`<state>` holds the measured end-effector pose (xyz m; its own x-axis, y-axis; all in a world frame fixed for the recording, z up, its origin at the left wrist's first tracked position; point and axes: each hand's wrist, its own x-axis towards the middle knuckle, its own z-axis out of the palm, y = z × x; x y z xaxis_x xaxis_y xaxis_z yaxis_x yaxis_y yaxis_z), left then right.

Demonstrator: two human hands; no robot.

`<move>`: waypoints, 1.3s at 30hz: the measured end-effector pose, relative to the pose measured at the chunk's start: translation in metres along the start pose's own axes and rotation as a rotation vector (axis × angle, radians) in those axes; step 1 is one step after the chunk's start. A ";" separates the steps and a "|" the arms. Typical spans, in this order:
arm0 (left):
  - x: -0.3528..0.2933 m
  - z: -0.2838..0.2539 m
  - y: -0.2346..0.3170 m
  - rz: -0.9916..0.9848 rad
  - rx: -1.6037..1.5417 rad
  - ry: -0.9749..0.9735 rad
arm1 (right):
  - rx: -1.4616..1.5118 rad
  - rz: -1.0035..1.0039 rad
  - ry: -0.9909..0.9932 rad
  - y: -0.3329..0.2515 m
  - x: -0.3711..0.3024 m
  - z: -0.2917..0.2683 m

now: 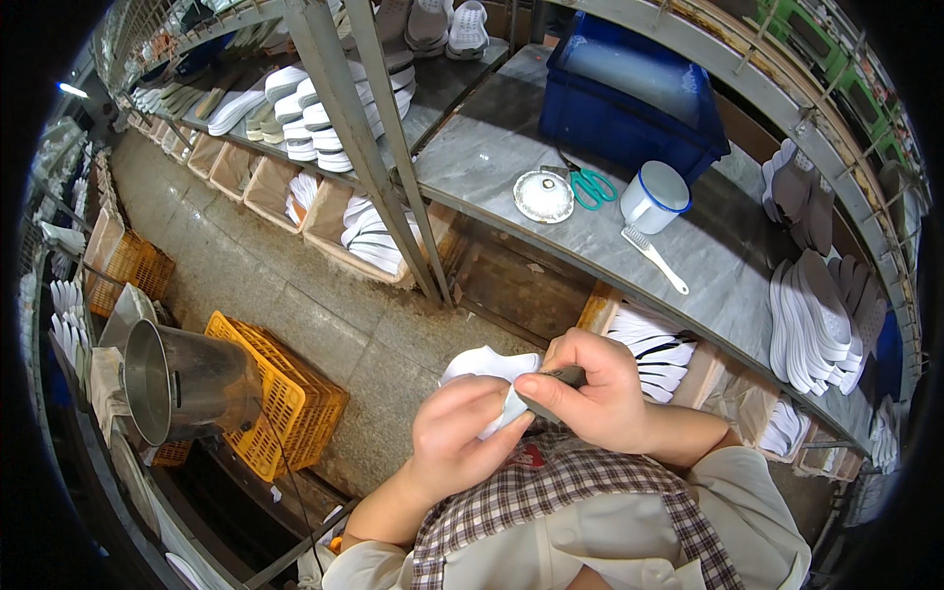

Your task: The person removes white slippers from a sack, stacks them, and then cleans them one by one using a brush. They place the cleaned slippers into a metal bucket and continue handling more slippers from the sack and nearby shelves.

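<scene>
In front of my checked apron, my left hand [457, 438] is closed on a white shoe sole [489, 363], whose curved end shows above the fingers. My right hand [607, 385] pinches a small dark grey piece [568, 375] between thumb and fingers. That piece meets the sole where both hands come together; fingers cover much of it, so its kind is unclear. On the workbench beyond lie a white-handled brush [656, 261], a white mug [657, 197] with a blue rim, teal-handled scissors [593, 188] and a round white lid [543, 197].
A blue bin [629, 108] stands on the grey bench [482, 147]. Stacked white soles [811, 324] sit at its right end. Lined boxes of soles [369, 236] line the floor below. Metal posts [364, 138] rise at the front edge. Left are a yellow crate [285, 393] and metal bucket [197, 379].
</scene>
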<state>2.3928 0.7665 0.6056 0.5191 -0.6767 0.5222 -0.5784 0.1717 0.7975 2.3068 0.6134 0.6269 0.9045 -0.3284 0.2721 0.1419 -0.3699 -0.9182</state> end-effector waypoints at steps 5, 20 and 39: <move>-0.003 -0.001 -0.002 -0.058 -0.117 0.035 | 0.719 0.322 -0.037 -0.003 0.005 -0.005; -0.005 -0.003 -0.005 -0.102 -0.187 -0.002 | 0.072 -0.079 -0.192 -0.010 0.015 -0.015; -0.004 -0.001 -0.006 -0.097 -0.141 -0.022 | 0.259 0.182 -0.209 -0.010 0.017 -0.018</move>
<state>2.3952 0.7690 0.5996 0.5535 -0.7103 0.4349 -0.4313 0.2023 0.8792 2.3134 0.5961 0.6457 0.9829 -0.1745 0.0583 0.0447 -0.0812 -0.9957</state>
